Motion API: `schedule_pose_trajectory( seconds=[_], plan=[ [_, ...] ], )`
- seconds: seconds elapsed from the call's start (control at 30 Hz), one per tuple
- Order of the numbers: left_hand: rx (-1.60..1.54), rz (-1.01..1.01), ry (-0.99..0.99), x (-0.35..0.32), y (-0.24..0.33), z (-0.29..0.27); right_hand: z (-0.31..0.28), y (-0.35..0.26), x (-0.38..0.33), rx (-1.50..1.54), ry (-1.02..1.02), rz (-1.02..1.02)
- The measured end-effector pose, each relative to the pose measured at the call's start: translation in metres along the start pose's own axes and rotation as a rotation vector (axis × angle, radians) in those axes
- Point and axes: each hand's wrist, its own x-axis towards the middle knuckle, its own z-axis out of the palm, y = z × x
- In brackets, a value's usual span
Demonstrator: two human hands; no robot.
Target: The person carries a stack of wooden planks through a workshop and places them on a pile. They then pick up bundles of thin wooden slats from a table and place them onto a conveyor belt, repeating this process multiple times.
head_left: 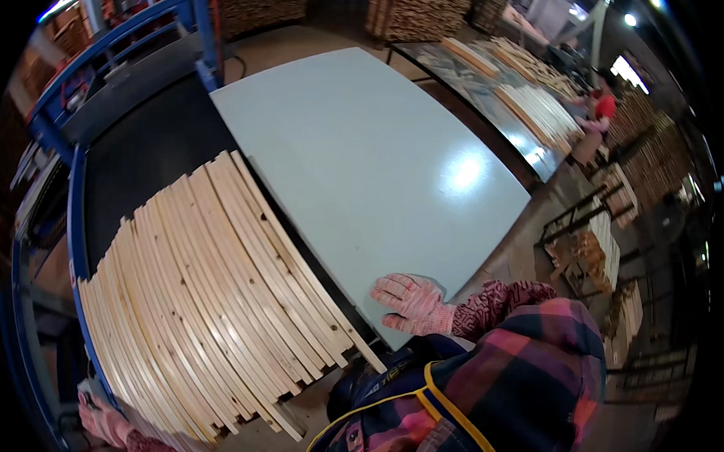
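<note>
My right hand [411, 302], in a pink-and-white knit glove, lies flat with fingers spread on the near corner of a pale grey tabletop [341, 145]. Down at the lower left, my left hand [104, 420] wears the same kind of glove. Its fingers lie against a small grey box [93, 390] beside the blue frame, and they hold nothing that shows. Between my hands, many long pale wooden strips [208, 292] lie side by side on a black machine bed [154, 131]. Their near ends are uneven, and one strip at the right edge juts toward me.
A blue machine frame [74, 208] borders the bed, with a crossbar at its far end. Beyond the tabletop, a worktable [470, 94] carries more strips, and a person in red [604, 105] stands there. Stacked wood [417, 13] rises behind; racks with wood [588, 250] stand at right.
</note>
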Motion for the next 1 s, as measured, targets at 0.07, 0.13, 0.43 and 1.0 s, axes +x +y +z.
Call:
schedule_pose_trajectory(
  seconds=[0.07,0.13,0.43,1.0],
  plan=[
    [0.282,-0.042,-0.045,-0.008,-0.004,0.023,-0.001,-0.002,-0.01,-0.033,-0.002,-0.003],
    [0.164,0.042,0.144,-0.022,-0.043,0.05,-0.001,-0.005,-0.019,-0.023,-0.005,-0.006],
    [0.133,-0.159,-0.27,-0.054,0.123,-0.119,-0.006,-0.018,-0.032,0.153,-0.136,0.037],
    [-1.022,1.184,-0.489,-0.452,0.693,-0.451,-0.073,0.272,-0.364,0.543,-0.266,0.739]
  ],
)
